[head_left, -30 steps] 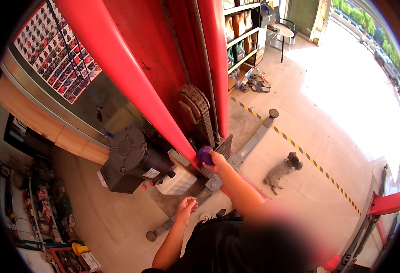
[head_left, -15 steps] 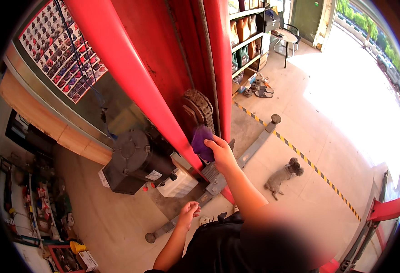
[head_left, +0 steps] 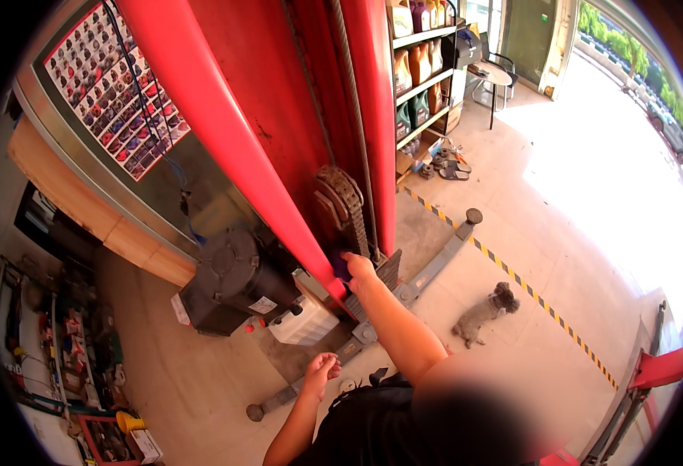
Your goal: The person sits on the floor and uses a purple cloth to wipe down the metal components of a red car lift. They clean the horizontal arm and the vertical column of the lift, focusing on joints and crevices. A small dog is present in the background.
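Note:
My right hand reaches into the lower part of a red lift post, fingers wrapped round a dark purple cloth. Part of the cloth is hidden by the hand and the post's near edge. Just above hangs a dark, greasy chain over a roller, beside a steel cable running up the post. Lower down, my left hand hovers in the air with curled fingers, and nothing shows in it. Under both hands lies the lift's grey arm, ending in round pads.
Left of the post stand a black cylindrical unit and a white plastic tank. A grey dog lies on the floor at right, near a yellow-black striped line. Behind are a shelf of bottles and sandals.
My right hand has moved down the post with the purple cloth, from beside the chain to below it, and the cloth is now mostly hidden. My left hand stays nearly in place.

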`<state>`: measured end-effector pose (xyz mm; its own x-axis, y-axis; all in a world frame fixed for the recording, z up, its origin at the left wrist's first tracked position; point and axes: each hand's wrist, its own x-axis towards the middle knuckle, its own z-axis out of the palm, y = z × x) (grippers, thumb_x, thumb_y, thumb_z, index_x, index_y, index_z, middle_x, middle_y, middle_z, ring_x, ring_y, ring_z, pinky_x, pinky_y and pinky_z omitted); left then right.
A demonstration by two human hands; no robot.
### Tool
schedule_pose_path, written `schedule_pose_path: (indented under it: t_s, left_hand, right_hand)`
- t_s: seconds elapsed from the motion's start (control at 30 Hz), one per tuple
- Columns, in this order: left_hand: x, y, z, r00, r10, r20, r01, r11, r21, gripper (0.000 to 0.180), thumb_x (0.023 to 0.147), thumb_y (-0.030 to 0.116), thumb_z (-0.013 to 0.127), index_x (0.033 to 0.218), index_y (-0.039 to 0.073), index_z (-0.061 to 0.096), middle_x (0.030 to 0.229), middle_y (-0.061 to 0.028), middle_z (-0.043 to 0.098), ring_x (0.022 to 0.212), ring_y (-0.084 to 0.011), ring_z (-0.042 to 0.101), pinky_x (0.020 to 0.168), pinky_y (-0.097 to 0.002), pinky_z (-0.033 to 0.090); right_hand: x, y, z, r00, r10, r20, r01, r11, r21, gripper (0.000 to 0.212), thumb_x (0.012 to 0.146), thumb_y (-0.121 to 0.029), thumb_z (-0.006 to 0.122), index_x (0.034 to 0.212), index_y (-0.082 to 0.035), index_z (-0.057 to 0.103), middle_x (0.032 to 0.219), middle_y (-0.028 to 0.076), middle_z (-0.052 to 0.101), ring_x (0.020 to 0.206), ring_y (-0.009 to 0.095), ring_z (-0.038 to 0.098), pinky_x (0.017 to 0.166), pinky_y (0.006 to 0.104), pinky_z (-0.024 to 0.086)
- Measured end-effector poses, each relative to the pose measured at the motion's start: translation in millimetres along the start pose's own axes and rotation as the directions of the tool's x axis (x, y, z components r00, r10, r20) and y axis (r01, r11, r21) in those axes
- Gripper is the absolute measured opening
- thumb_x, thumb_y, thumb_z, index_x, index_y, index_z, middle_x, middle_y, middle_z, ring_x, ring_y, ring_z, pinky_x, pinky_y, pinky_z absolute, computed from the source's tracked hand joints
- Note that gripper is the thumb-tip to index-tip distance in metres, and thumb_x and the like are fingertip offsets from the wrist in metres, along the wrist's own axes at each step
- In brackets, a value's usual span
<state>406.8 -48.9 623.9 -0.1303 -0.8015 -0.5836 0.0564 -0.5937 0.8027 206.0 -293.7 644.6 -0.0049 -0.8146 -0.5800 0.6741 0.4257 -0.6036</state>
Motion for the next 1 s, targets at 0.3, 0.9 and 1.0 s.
schedule_pose_path:
  t_s: [0.3, 0.9, 1.0]
  left_hand:
    - [14.6, -11.9, 8.2, 0.997, -0.047, 0.064, 0.049, 0.998, -0.035, 0.019, 0.099, 0.027, 0.061, 0.111, 0.012, 0.061, 0.100, -0.0033, 0.065, 0.090, -0.0142, 0.063, 0.077, -0.0301, 0.052]
    - [3.9, -27.3, -8.7, 0.996, -0.091, 0.002, 0.091, 0.995, -0.052, 0.017, 0.099, 0.025, 0.059, 0.109, 0.011, 0.061, 0.099, -0.0043, 0.065, 0.088, -0.0156, 0.065, 0.077, -0.0326, 0.055]
    - [0.0, -24.5, -9.2, 0.995, -0.104, -0.005, 0.104, 0.993, -0.057, 0.017, 0.099, 0.025, 0.058, 0.109, 0.011, 0.061, 0.099, -0.0042, 0.065, 0.088, -0.0161, 0.065, 0.078, -0.0334, 0.054]
  right_hand:
    - [-80.7, -79.4, 56.4, 0.918, 0.145, 0.370, -0.325, 0.810, 0.488, 0.018, 0.095, -0.020, 0.059, 0.105, -0.005, 0.056, 0.093, 0.008, 0.061, 0.069, 0.018, 0.054, 0.046, 0.0260, 0.040]
    - [-113.4, -40.9, -96.1, 0.981, 0.068, 0.184, -0.142, 0.893, 0.427, 0.025, 0.094, -0.022, 0.059, 0.113, -0.006, 0.059, 0.098, 0.010, 0.066, 0.073, 0.018, 0.060, 0.044, 0.0254, 0.041]
    - [-98.8, -9.0, -97.9, 0.984, 0.180, 0.019, -0.177, 0.940, 0.292, 0.025, 0.093, -0.018, 0.063, 0.116, -0.008, 0.058, 0.096, 0.008, 0.064, 0.075, 0.018, 0.060, 0.047, 0.0271, 0.045]
